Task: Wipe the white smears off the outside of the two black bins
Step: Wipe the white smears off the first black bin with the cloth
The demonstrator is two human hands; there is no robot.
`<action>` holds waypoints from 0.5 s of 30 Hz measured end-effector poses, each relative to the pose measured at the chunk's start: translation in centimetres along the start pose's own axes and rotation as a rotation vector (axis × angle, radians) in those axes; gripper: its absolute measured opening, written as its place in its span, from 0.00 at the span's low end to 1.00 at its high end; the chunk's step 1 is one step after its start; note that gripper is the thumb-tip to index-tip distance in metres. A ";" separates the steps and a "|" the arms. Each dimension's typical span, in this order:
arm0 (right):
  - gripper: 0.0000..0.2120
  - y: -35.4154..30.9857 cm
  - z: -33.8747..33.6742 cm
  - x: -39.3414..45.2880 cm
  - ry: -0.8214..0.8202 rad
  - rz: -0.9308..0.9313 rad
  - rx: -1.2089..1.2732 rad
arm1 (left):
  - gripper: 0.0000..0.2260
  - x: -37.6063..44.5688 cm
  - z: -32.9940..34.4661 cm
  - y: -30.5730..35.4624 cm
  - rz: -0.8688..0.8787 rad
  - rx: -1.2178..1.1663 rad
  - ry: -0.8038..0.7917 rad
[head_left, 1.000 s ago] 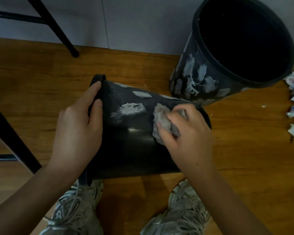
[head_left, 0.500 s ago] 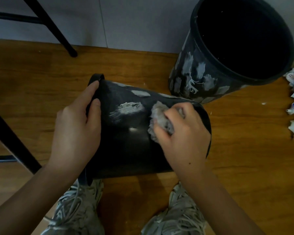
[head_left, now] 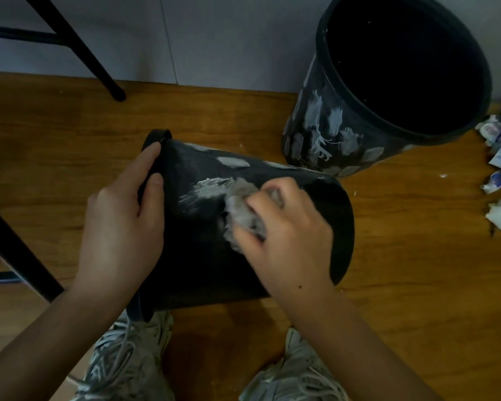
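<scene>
Dim, warm indoor light. We see soft shadow under the bin (head_left: 203, 264), motion blur on the right hand (head_left: 284, 227), and wide-angle bending at the edges.

A: What's the person wearing?
B: No sleeves in view, both forearms bare to the frame edge. left hand (head_left: 122, 227) and right hand (head_left: 287, 230) ungloved, no rings, no watch.
A: Feet?
B: Chunky pale grey-white sneakers. left shoe (head_left: 128, 363) has thick light laces, layered mesh panels. right shoe (head_left: 295, 374) same build, laces crossed, looks scuffed.
</scene>
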State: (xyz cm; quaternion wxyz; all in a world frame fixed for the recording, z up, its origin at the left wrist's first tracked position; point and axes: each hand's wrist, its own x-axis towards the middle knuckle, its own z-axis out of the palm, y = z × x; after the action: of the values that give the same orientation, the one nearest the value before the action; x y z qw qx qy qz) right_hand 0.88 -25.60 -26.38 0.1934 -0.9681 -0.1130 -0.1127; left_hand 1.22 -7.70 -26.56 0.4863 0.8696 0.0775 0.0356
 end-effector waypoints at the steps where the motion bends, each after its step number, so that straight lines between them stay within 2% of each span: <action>1: 0.16 1.0 -0.2 0.1 -0.009 0.053 -0.022 | 0.18 0.0 0.0 0.0 0.001 -0.008 -0.001; 5: 0.15 5.4 -1.6 0.2 -0.055 0.275 -0.094 | 0.18 -0.2 0.1 0.0 0.009 -0.016 0.000; 8: 0.10 7.6 -2.2 0.3 -0.036 0.342 -0.139 | 0.18 -0.2 0.0 0.0 0.012 -0.019 0.004; 11: 0.09 7.3 -2.3 1.2 -0.066 0.303 -0.152 | 0.18 0.0 0.1 0.0 0.005 -0.015 0.006; 15: 0.09 4.3 -1.1 3.1 -0.125 0.097 -0.075 | 0.18 0.0 0.2 -0.1 -0.003 -0.014 0.008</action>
State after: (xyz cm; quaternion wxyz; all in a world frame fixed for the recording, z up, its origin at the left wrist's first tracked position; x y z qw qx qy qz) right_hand 4.72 -29.35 -26.09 0.1549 -0.9841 -0.0736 -0.0465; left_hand 1.28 -7.82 -26.71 0.4919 0.8660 0.0806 0.0390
